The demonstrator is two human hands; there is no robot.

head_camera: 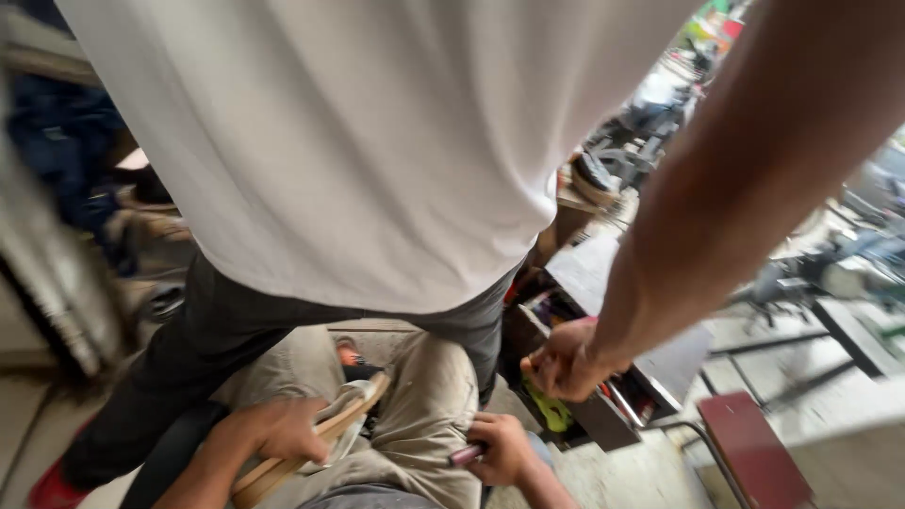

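At the bottom of the view, a pale wooden sandal-like piece (311, 443) is being gripped by the left hand (278, 429), with the fingers wrapped closed around its edge and a bit of light cloth bunched against it. Just to the right of those fingers, a small pinkish tool (466, 456) is being pinched by the right hand (500, 451), whose fingers are being kept curled shut around it. Both hands are being held over the person's lap, against beige trousers (424, 415).

Directly beyond the fingers, the view is being filled by another person standing close, dressed in a white shirt (358, 141) and dark trousers (217, 330). That person's hand (564, 363) is being held with closed fingers above and to the right of the right hand, at the edge of a dark open box (603, 415) in which a yellow-green item (551, 412) is lying; what is being held there cannot be told.

Farther right of the fingers, a dark red stool seat (754, 448) is standing, and blurred clutter is showing behind it.
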